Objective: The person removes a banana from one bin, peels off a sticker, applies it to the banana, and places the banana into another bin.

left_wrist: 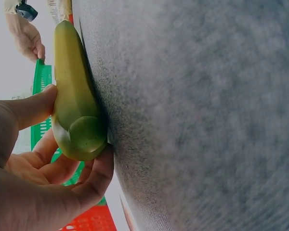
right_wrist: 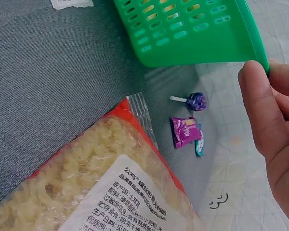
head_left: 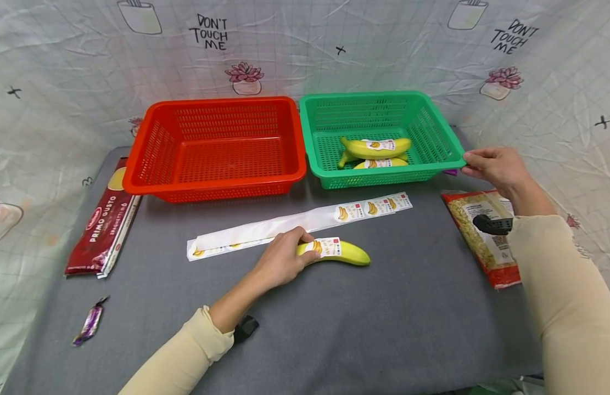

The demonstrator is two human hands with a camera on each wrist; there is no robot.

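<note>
My left hand point(head_left: 287, 255) grips the stem-side end of a yellow-green banana point(head_left: 353, 253) lying on the grey table, a white banana-print sticker on its upper side. In the left wrist view the thumb and fingers close around the banana point(left_wrist: 74, 72) near its blunt end. At the right, my right hand point(head_left: 499, 170) pinches the front right corner of the green basket's rim point(head_left: 384, 171); thumb and fingertips meet on that rim in the right wrist view. Inside the green basket lie several stickered bananas point(head_left: 384, 147).
Left of the green basket stands a red basket point(head_left: 216, 186). Sticker strips point(head_left: 265, 227) lie in front of both. A red spaghetti pack point(head_left: 104, 230) and a purple-wrapped candy point(head_left: 91, 322) are at left. A pasta bag point(head_left: 475, 219), a lollipop point(right_wrist: 196, 101) and a purple packet point(right_wrist: 185, 131) are at right.
</note>
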